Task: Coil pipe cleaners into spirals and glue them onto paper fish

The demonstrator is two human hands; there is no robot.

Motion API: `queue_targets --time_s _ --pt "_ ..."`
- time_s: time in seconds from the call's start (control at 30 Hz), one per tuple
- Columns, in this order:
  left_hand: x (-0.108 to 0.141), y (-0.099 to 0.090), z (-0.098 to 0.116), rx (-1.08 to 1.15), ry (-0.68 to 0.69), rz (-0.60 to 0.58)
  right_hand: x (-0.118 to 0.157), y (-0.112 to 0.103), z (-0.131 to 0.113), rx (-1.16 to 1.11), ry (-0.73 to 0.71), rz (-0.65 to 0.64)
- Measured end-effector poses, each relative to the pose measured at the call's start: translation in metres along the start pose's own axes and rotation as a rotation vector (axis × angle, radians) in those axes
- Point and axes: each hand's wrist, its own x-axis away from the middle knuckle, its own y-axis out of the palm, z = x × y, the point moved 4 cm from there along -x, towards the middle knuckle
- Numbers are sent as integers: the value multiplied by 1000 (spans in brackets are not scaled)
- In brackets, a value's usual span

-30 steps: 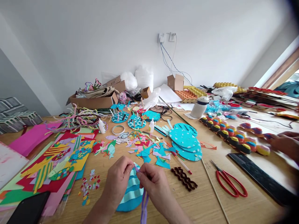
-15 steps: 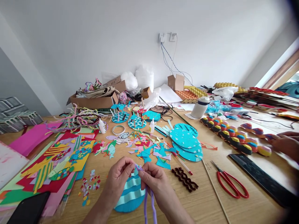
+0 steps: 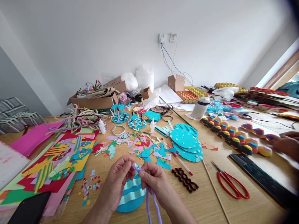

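Note:
Both of my hands pinch a purple pipe cleaner [image 3: 156, 205] at the bottom centre. My left hand [image 3: 118, 180] grips its upper end between thumb and forefinger. Close on the right, my right hand [image 3: 157, 182] holds it with thumb and fingers, and two purple strands hang below. Between the fingertips the pipe cleaner looks bent or twisted. Under my hands lies a round blue card [image 3: 130, 203] with wavy light-blue strips. Brown wavy pipe cleaners [image 3: 185, 179] lie just right of my right hand.
Red-handled scissors [image 3: 233, 185], a thin stick [image 3: 216, 191] and a black ruler-like bar [image 3: 259, 179] lie on the right. Paper scraps and glue bottles [image 3: 151, 126] stand ahead. A phone [image 3: 30, 207] is at lower left. Another person's hand [image 3: 286, 144] touches painted egg-carton strips [image 3: 238, 140].
The purple strands have swung slightly right and hang a bit lower. My left fingers have shifted slightly left, showing more of the purple piece between my hands.

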Motion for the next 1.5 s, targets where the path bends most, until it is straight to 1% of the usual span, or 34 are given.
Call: queue_targets --time_s 0.13,0.27,0.33,0.47,0.53,0.7,0.77,0.9,0.97,1.03,1.13,1.2,1.37,1.43,1.5 --pt "0 -2 -3 -57 -13 0 2 3 3 4 22 0" --pt "-1 -3 -8 55 -104 -22 5 7 -5 41 1 -48" --pt "-2 -5 -6 -10 -54 1 6 5 -10 149 -54 1" --pt "-3 -7 1 -272 127 36 7 2 -18 471 -217 147" --pt "-2 -7 2 -344 157 40 9 4 -21 561 -260 156" --pt "-3 -8 10 -552 269 42 13 9 -30 699 -393 130" --pt "-3 -8 13 -617 303 25 15 9 -34 722 -449 155" --pt "-2 -5 15 -695 317 -26 17 6 -37 733 -520 242" --pt "-1 -3 13 -690 323 -34 16 4 -35 737 -515 277" --pt "0 -2 12 -656 326 -32 15 3 -31 724 -472 301" --pt "-1 -2 8 -611 288 -35 13 2 -25 693 -387 299" --pt "-1 -3 9 -619 277 -28 13 3 -23 669 -355 283" --pt "1 -4 20 -772 415 35 15 2 -24 621 -322 268" --pt "1 -4 17 -744 379 31 15 1 -24 598 -323 277" --pt "0 -5 10 -630 292 43 14 -1 -23 571 -336 301"
